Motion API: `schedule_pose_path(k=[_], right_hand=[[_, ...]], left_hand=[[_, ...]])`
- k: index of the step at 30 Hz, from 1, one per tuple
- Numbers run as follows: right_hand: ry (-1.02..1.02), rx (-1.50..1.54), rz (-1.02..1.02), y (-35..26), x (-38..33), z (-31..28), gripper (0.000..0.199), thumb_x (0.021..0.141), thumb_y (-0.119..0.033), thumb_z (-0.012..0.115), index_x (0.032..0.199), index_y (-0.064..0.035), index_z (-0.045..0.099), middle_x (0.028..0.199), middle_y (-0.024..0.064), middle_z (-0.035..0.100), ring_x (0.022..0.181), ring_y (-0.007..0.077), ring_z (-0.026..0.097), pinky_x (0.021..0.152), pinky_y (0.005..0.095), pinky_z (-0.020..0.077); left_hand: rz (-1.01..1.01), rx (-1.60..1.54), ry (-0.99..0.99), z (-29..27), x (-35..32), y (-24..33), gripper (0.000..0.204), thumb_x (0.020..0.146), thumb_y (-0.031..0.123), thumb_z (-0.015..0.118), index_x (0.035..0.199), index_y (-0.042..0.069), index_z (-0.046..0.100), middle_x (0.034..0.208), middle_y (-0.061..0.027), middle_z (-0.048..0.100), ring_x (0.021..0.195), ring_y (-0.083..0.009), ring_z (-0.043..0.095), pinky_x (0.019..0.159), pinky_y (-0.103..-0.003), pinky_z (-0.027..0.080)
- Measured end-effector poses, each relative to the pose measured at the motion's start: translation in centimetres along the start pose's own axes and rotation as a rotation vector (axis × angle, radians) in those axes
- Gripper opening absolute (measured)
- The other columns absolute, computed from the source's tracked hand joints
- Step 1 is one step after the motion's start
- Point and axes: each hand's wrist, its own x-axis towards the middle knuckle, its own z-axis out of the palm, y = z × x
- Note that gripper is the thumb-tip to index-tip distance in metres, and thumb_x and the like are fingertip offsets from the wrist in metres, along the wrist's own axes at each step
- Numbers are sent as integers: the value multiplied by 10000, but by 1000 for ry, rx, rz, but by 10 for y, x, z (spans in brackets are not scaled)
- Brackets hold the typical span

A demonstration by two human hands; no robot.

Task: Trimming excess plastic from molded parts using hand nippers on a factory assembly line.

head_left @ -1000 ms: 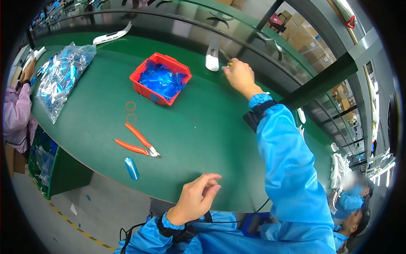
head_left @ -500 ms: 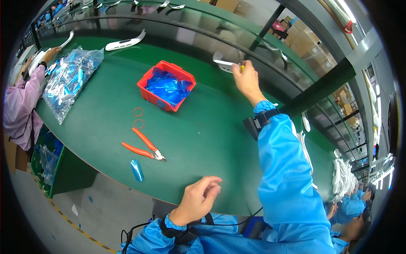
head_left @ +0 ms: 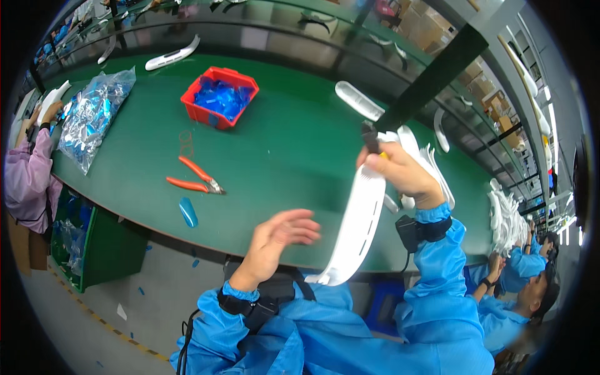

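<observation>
My right hand (head_left: 403, 169) is closed around the upper end of a long, curved white plastic part (head_left: 359, 228), which slants down toward my body. A black object with a bit of yellow (head_left: 371, 137) sticks up from the same hand; its kind is unclear. Left of the white part, my left hand (head_left: 275, 240) hovers with fingers apart, holding nothing. Orange-handled cutters (head_left: 199, 178) lie on the green table (head_left: 275, 162), with a shiny blue oval piece (head_left: 188, 212) nearer me and thin red rings (head_left: 186, 144) behind them.
A red bin (head_left: 215, 119) holds blue film pieces. To its left lies a clear bag (head_left: 94, 119) of blue and silvery pieces, near a person in a pink sleeve (head_left: 34, 156). More white parts (head_left: 412, 147) lie on the right, by a dark post (head_left: 437, 75). Other people (head_left: 509, 306) sit far right.
My right hand has come back toward me from the far side, bringing a white part with it. My left hand has risen slightly and opened its fingers. The view has shifted.
</observation>
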Motion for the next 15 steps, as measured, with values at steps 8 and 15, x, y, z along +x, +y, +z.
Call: schedule_pose_path(k=[8, 15], right_hand=[[180, 81, -9, 22, -24, 88, 309, 992, -295, 550, 949, 7, 602, 726, 35, 592, 620, 101, 563, 549, 256, 448], [548, 574, 13, 40, -57, 115, 367, 1041, -326, 431, 846, -20, 484, 688, 66, 542, 604, 152, 567, 564, 288, 486]], left_hand=[[-460, -555, -151, 49, -44, -37, 847, 965, 682, 264, 1359, -53, 412, 1016, -177, 649, 810, -263, 663, 693, -353, 546], [-456, -582, -27, 63, -68, -80, 787, 988, 644, 270, 1311, -51, 453, 933, -147, 643, 744, -234, 635, 664, -331, 517]])
